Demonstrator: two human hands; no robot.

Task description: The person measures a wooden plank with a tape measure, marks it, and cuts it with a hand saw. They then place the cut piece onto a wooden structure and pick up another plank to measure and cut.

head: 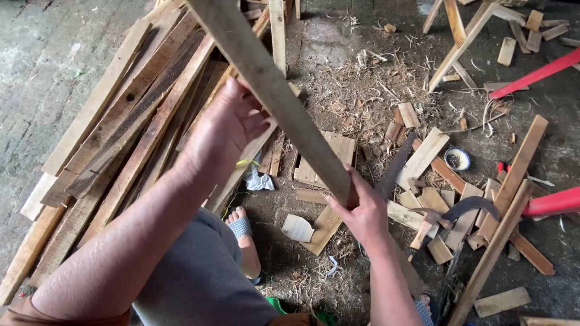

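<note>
A long pale wooden slat (266, 78) slants from the top centre down to the middle of the head view. My right hand (362, 208) is closed around its lower end. My left hand (226, 124) is raised beside the slat's middle, with the palm and fingers against its left edge. Below the hands lie wood offcuts and shavings on the dirt floor.
A pile of long planks (121, 127) lies at the left. Short offcuts (423, 157), a curved blade tool (465, 208), a small round tin (457, 159) and red bars (538, 75) lie at the right. My sandalled foot (243, 232) is at the bottom centre.
</note>
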